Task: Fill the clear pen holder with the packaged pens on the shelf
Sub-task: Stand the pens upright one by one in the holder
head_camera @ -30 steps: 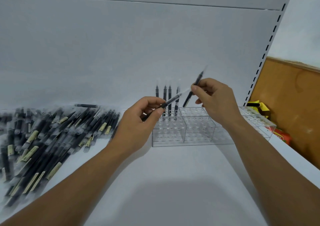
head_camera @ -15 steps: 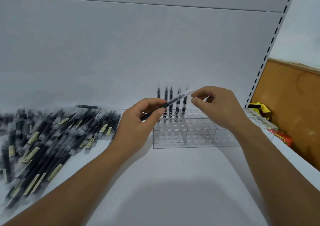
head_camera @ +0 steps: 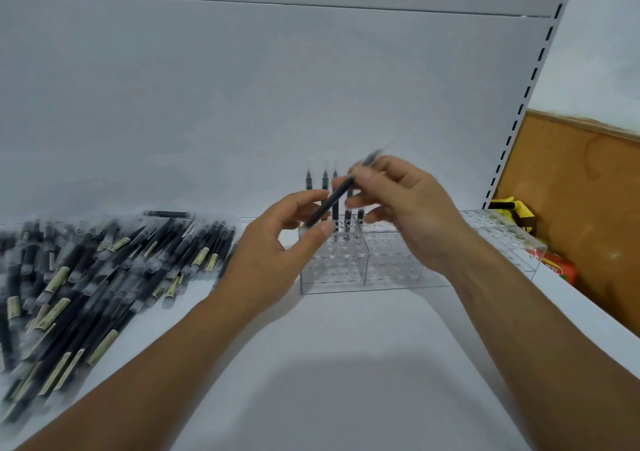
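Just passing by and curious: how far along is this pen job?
Barely started. A few pens stand in the back left corner of the clear holder. In hand: the left hand and right hand hold one pen between them. Left: most holes are empty, and a big pile of packaged pens lies on the shelf.

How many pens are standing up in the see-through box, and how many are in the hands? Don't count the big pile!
Standing black pens in the clear plastic pen holder: 5
Slanted black pen pinched by left hand and right hand: 1
Total: 6
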